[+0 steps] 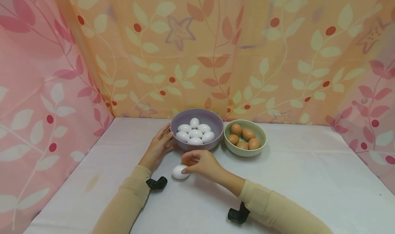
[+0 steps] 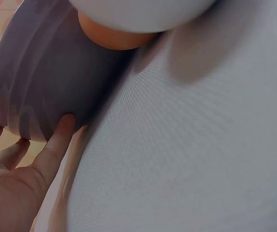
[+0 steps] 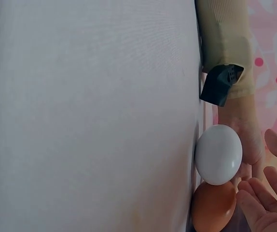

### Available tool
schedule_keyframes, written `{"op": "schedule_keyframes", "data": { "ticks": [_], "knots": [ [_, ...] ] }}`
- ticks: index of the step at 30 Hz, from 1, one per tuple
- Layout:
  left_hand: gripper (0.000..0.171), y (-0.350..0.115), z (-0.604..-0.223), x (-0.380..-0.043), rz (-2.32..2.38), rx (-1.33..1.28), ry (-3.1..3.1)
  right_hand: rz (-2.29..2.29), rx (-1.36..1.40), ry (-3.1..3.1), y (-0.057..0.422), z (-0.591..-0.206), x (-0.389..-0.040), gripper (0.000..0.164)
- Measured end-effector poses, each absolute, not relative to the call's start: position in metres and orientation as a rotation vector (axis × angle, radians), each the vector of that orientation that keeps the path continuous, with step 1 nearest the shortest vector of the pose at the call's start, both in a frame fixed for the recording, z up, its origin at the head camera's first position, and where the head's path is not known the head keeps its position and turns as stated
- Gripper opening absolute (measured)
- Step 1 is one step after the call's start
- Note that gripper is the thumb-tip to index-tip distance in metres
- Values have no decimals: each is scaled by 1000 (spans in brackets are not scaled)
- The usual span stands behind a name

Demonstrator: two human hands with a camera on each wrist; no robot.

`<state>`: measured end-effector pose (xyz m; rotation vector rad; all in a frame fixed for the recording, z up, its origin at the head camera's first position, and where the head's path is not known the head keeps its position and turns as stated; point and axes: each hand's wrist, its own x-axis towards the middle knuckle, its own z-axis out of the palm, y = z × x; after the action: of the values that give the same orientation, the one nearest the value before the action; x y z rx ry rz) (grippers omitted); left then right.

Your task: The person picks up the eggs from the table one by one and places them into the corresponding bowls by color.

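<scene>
My left hand is at the left side of the purple bowl, its spread fingertips resting on the outer wall. Several white eggs lie inside that bowl. In front of it, my right hand hovers with thumb and fingers apart beside a loose white egg on the table; the thumb overlaps the egg in the head view. A brown egg lies right behind the white one in the right wrist view, close to my fingertips; in the head view my right hand hides it.
A pale green bowl holding several brown eggs stands against the purple bowl's right side. White cloth covers the table. Patterned curtains rise behind and at both sides. Black wrist cameras stick out from both beige sleeves.
</scene>
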<state>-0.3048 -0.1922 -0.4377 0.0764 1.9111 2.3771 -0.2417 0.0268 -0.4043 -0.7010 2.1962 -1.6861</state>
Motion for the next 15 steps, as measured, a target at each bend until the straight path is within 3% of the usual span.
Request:
{"op": "schedule_keyframes", "data": {
  "ticks": [15],
  "knots": [
    [59, -193, -438, -305, 2383, 116, 1899, -1633, -728, 2242, 18, -412, -242, 40]
  ]
}}
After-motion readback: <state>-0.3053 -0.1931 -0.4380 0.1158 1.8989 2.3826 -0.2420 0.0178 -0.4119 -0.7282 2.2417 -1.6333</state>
